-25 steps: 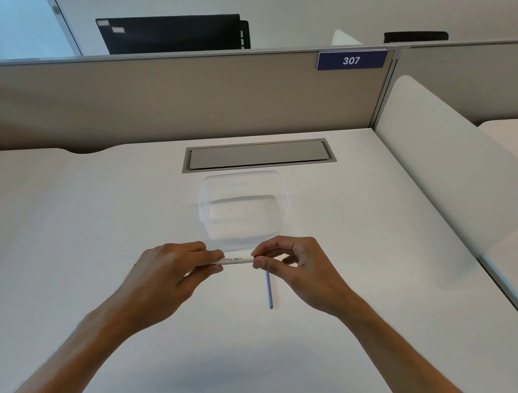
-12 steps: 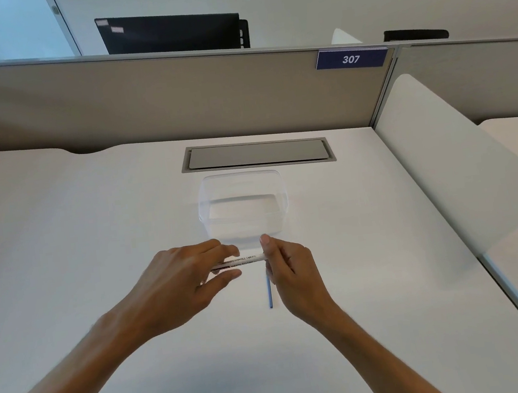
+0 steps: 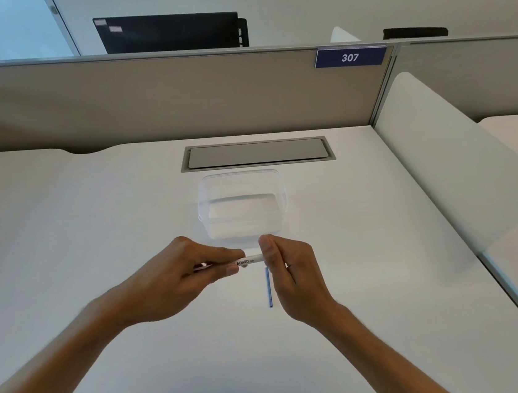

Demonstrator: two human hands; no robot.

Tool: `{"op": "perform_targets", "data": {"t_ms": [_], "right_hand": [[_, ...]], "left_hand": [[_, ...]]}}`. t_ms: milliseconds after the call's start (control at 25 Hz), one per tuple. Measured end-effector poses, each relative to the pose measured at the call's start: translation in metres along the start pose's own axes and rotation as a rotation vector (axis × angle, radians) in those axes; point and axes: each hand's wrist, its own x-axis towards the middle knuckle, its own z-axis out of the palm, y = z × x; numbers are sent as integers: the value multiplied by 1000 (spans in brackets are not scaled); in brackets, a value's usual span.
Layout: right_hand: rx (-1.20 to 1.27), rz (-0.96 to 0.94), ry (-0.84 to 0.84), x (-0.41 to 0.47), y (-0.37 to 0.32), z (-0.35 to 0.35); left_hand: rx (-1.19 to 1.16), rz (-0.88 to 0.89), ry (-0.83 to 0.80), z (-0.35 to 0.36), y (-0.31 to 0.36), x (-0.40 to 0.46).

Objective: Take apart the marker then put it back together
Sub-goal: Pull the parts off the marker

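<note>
A white marker barrel (image 3: 249, 260) with black "BOARD" lettering lies level between my two hands, above the white desk. My left hand (image 3: 176, 276) grips its left part between thumb and fingers. My right hand (image 3: 288, 269) pinches the barrel's right end with thumb and fingertips, which hide that end. A thin blue stick (image 3: 268, 289), a marker part, lies on the desk just below the hands, pointing toward me, its far end partly behind my right hand.
A clear plastic container (image 3: 243, 211) stands on the white desk (image 3: 93, 231) just beyond the hands. Behind it is a grey cable hatch (image 3: 257, 153), then the beige partition (image 3: 143, 99). A white divider panel (image 3: 462, 179) bounds the desk's right side.
My left hand slid rightward along the barrel, covering more of it. My right hand turned upright at the barrel's right end. The blue stick stayed put.
</note>
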Motion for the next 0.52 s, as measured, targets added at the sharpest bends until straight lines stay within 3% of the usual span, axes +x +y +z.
{"op": "perform_targets", "data": {"t_ms": [160, 280, 400, 520], "right_hand": [[-79, -221, 4, 3, -2, -3], [-101, -246, -23, 2, -1, -2], [-74, 26, -53, 0, 3, 2], [220, 313, -64, -4, 0, 8]], "left_hand": [[-238, -72, -190, -17, 2, 0], [-230, -51, -300, -25, -3, -1], [7, -6, -226, -20, -5, -1], [188, 49, -122, -11, -6, -3]]}}
